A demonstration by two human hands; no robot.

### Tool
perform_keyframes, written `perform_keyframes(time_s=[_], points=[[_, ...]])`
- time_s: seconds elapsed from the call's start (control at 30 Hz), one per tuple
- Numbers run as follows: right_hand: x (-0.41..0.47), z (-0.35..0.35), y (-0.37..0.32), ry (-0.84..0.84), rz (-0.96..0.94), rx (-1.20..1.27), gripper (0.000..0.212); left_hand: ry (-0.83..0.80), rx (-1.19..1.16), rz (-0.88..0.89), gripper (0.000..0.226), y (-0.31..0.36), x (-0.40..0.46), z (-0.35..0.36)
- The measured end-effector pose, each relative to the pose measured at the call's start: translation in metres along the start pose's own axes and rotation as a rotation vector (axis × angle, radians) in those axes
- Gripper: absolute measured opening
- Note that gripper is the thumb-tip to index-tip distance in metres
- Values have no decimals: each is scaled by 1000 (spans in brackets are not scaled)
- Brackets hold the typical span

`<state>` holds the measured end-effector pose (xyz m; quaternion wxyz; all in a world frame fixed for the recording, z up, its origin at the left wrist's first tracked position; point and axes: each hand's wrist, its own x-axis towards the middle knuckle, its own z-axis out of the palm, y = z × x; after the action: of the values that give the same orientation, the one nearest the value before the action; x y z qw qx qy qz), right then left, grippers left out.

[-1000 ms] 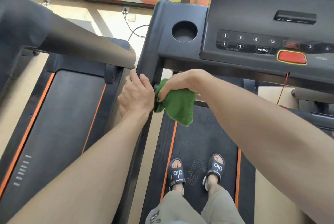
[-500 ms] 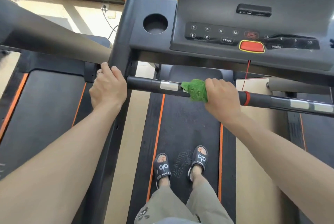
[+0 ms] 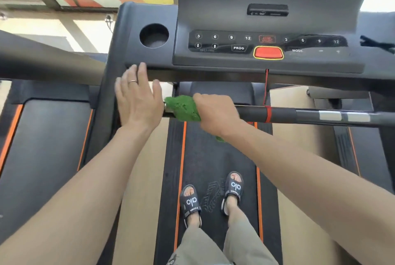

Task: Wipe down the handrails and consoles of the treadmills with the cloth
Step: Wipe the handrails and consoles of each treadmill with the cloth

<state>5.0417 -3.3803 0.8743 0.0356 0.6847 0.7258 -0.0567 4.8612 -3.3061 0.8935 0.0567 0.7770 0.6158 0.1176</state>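
Feet: a person in dark slide sandals (image 3: 233, 192) stands on the black, orange-edged treadmill belt (image 3: 213, 157), seen from above in the head view.
Right hand: the right hand (image 3: 215, 112) is wrapped around the green cloth (image 3: 183, 107), fingers curled over it and pressing it onto the black crossbar handrail (image 3: 284, 114).
Cloth: bunched around the bar's left portion, it sticks out to the left of the gripping hand, with a small corner showing below the wrist.
Left hand: the left hand (image 3: 136, 97), a ring (image 3: 133, 81) on one finger, is flat with fingers straight and spread, holding nothing; its fingertips lie at the console's lower edge, just left of the cloth. Whether they touch the edge cannot be told.
Handrail: a red band (image 3: 268, 114) and silver sensor patches (image 3: 344, 116) sit further right along the bar, with a red cord (image 3: 266, 85) running up to the console.
Console: the dark console (image 3: 235, 59) carries numbered keys, a PROG key, a red stop button (image 3: 268, 52) and a round cup holder (image 3: 154, 35) at its left.
Neighbour: a second treadmill (image 3: 42, 136) stands to the left.
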Motion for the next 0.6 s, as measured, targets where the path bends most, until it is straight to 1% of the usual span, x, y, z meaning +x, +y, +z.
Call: perform_keyframes(time_s=[0.07, 0.13, 0.2, 0.27, 0.33, 0.4, 0.43, 0.47, 0.5, 0.53, 0.57, 0.6], points=[[-30, 4, 44, 35, 39, -90, 36, -81, -48, 106, 57, 37, -1, 12], [-53, 9, 76, 77, 88, -161, 41, -149, -63, 161, 55, 60, -8, 25], [-61, 8, 86, 21, 127, -183, 41, -173, -32, 218, 58, 71, -18, 36], [-52, 2, 83, -94, 163, -128, 34, -212, 40, 245, 58, 71, -25, 43], [-36, -14, 85, -304, 163, -12, 29, -273, 120, 274, 62, 70, -27, 46], [-15, -33, 95, -633, 187, 153, 29, -333, 210, 321, 66, 73, -26, 44], [-6, -40, 97, -797, 200, 212, 29, -340, 239, 342, 66, 73, -25, 44], [2, -48, 99, -923, 207, 246, 29, -336, 251, 359, 65, 74, -23, 43], [7, -52, 98, -998, 208, 259, 31, -324, 253, 373, 62, 74, -23, 42], [9, -52, 97, -1010, 204, 259, 35, -317, 270, 382, 58, 74, -23, 41], [7, -49, 95, -953, 202, 262, 38, -311, 292, 389, 54, 73, -23, 41], [0, -43, 96, -834, 203, 256, 35, -313, 304, 393, 51, 75, -23, 42]])
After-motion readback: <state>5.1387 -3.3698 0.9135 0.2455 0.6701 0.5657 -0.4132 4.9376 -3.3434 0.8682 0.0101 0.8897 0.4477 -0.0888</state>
